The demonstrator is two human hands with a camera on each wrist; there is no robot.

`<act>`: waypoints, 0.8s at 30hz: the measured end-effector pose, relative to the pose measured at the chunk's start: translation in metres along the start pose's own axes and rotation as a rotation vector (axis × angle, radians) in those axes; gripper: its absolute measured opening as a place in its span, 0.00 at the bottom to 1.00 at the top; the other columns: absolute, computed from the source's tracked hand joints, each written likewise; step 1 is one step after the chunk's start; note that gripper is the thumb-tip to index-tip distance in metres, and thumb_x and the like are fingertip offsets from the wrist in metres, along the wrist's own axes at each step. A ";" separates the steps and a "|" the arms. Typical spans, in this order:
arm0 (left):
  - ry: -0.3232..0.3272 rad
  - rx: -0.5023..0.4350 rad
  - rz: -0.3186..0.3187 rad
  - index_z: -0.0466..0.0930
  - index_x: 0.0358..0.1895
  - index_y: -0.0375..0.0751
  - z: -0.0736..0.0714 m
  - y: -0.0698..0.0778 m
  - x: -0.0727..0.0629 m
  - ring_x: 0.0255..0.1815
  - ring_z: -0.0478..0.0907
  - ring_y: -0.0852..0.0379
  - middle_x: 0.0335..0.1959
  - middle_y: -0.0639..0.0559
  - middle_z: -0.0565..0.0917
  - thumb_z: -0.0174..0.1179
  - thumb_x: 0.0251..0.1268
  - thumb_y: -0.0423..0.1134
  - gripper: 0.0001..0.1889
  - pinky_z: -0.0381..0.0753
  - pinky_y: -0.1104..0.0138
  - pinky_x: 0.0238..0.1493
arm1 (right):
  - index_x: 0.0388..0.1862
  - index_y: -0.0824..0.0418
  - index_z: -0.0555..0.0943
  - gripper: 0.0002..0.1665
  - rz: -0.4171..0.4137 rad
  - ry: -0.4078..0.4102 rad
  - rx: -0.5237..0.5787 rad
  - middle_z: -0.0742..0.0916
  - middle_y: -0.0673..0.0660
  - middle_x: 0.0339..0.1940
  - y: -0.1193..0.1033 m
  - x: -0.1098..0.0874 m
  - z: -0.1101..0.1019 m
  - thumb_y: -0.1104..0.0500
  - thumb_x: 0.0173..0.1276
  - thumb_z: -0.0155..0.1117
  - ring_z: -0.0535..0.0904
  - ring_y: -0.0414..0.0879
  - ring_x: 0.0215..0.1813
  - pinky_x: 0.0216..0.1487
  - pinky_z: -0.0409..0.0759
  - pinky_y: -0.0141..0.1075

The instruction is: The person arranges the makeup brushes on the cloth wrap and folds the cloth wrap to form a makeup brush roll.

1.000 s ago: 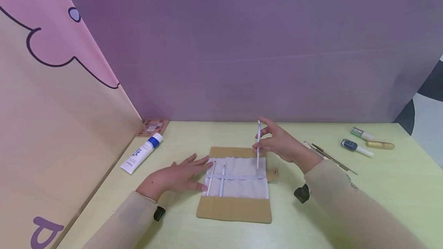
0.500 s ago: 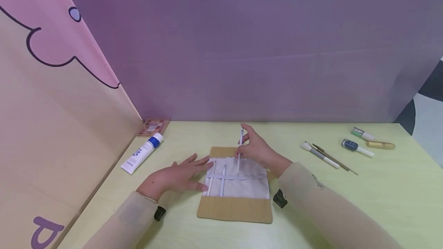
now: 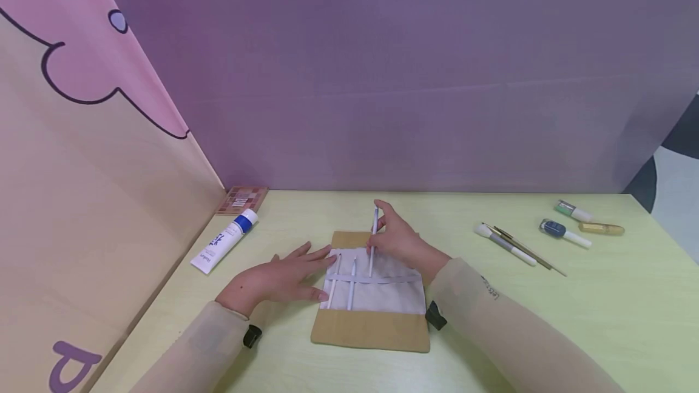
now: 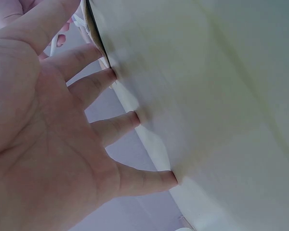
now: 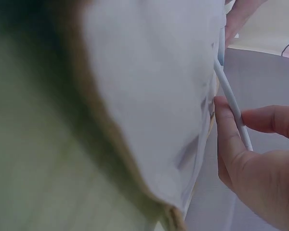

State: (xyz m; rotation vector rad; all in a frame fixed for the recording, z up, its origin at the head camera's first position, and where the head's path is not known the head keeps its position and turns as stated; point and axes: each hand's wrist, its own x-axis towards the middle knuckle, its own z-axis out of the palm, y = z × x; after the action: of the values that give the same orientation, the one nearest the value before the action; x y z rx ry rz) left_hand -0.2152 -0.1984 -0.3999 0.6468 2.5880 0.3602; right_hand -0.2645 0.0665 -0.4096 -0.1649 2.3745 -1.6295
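A tan roll-up pouch [image 3: 371, 329] with a white lining lies open on the pale green table [image 3: 601, 296]. Two thin white tools [image 3: 350, 284] sit tucked under its elastic band. My right hand [image 3: 401, 241] pinches a third white tool [image 3: 374, 241] between thumb and fingers, its lower tip touching the lining just above the band; the right wrist view shows the same white tool [image 5: 232, 108] held against the white lining [image 5: 149, 96]. My left hand [image 3: 278, 279] lies flat with straight fingers [image 4: 106, 82] pressing the pouch's left edge [image 4: 94, 29].
A white tube with a blue cap [image 3: 224, 241] and an eyeshadow palette [image 3: 242, 199] lie at the back left. A brush [image 3: 505, 245], a thin gold tool [image 3: 532, 253] and small bottles [image 3: 565, 230] lie at the right. Purple and pink panels wall the table.
My right hand has carried the white tool leftward from the pouch's right side to beside the two tucked tools, and lowered it slightly. The left hand stayed put.
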 end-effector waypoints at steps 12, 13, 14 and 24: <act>-0.002 0.015 0.006 0.58 0.86 0.61 0.001 -0.002 0.002 0.92 0.39 0.35 0.91 0.59 0.51 0.63 0.72 0.65 0.44 0.45 0.15 0.73 | 0.88 0.53 0.52 0.57 0.071 -0.050 -0.049 0.82 0.61 0.48 -0.001 -0.010 0.005 0.70 0.69 0.73 0.83 0.48 0.40 0.43 0.85 0.33; -0.003 0.016 0.002 0.58 0.86 0.62 0.001 -0.002 0.002 0.92 0.38 0.35 0.91 0.59 0.50 0.63 0.72 0.66 0.43 0.45 0.15 0.74 | 0.88 0.53 0.52 0.57 0.076 -0.059 -0.051 0.83 0.60 0.49 -0.001 -0.011 0.005 0.70 0.69 0.73 0.84 0.48 0.40 0.43 0.87 0.34; -0.002 0.017 0.002 0.58 0.86 0.62 0.001 -0.002 0.002 0.92 0.39 0.35 0.91 0.59 0.50 0.63 0.72 0.66 0.43 0.45 0.15 0.73 | 0.88 0.54 0.52 0.56 0.075 -0.070 -0.054 0.83 0.61 0.49 0.000 -0.013 0.005 0.70 0.69 0.73 0.85 0.48 0.39 0.43 0.88 0.35; -0.002 0.014 -0.005 0.58 0.86 0.62 -0.001 0.000 0.001 0.93 0.38 0.35 0.91 0.60 0.51 0.63 0.72 0.65 0.44 0.44 0.15 0.74 | 0.87 0.60 0.54 0.55 0.049 -0.134 0.019 0.84 0.62 0.45 0.007 -0.023 0.002 0.74 0.68 0.70 0.90 0.48 0.34 0.45 0.93 0.41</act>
State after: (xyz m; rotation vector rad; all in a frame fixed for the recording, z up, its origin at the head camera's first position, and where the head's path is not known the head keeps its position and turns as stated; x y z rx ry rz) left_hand -0.2163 -0.1979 -0.3998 0.6456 2.5922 0.3404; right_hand -0.2418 0.0723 -0.4140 -0.2034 2.2452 -1.5674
